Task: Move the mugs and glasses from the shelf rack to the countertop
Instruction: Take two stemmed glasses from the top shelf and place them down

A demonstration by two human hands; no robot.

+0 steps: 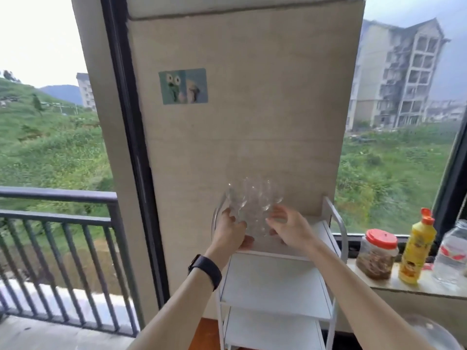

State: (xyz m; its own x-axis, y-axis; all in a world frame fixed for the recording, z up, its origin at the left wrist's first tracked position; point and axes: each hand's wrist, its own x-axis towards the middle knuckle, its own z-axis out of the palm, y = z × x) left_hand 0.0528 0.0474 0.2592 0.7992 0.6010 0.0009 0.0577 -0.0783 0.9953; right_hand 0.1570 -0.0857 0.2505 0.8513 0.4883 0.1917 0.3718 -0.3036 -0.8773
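Observation:
A cluster of clear glasses [252, 198] stands on the top tier of a white shelf rack [275, 276], blurred and hard to separate. My left hand [231, 229], with a dark watch on the wrist, wraps the left side of the cluster at a glass handle. My right hand [289, 228] reaches in from the right, fingers spread and touching the glass. The rack's lower tiers look bare.
A stone ledge [409, 290] to the right carries a red-lidded jar [376, 253], a yellow bottle [418, 251] and a clear jar [452, 256]. A beige board [242, 109] stands behind the rack. A balcony railing [58, 223] is at left.

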